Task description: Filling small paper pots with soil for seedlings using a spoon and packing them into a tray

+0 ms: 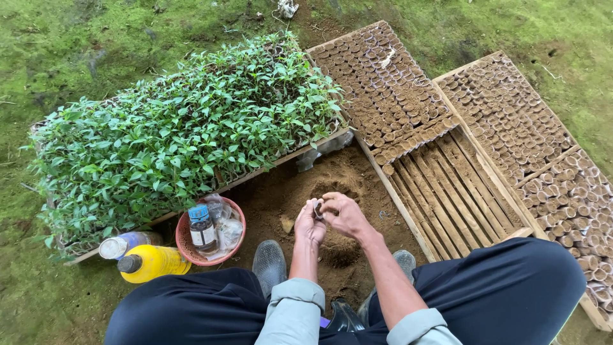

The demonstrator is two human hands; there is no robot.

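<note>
Fingers of left hand [309, 223] curled round a small dark pot [318, 209], pinched at its side. Right hand [345, 215] w/ fingertips bent in onto same pot from above; thumb and forefinger closed on rim, contents too small to tell. Pot held between both hands, just above a heap of loose brown soil [332, 185] w/ hollow scooped in middle. Forearms in grey-green sleeves, dark trousers, knees apart; two grey boot toes [269, 260] either side of soil.

Left of hands: pink basket [186, 243] holding dark bottle w/ blue cap [202, 227] and clear plastic bags. Beside basket, yellow bottle [151, 262] and clear bottle [124, 244] lying on ground. Behind these, wooden tray of dense green seedlings [185, 134].

Right of hands: slatted wooden tray [447, 185], far part packed w/ small soil-filled pots [383, 83], near part bare slats. Further right, second tray [543, 160] full of same pots. Mossy green ground all round.
</note>
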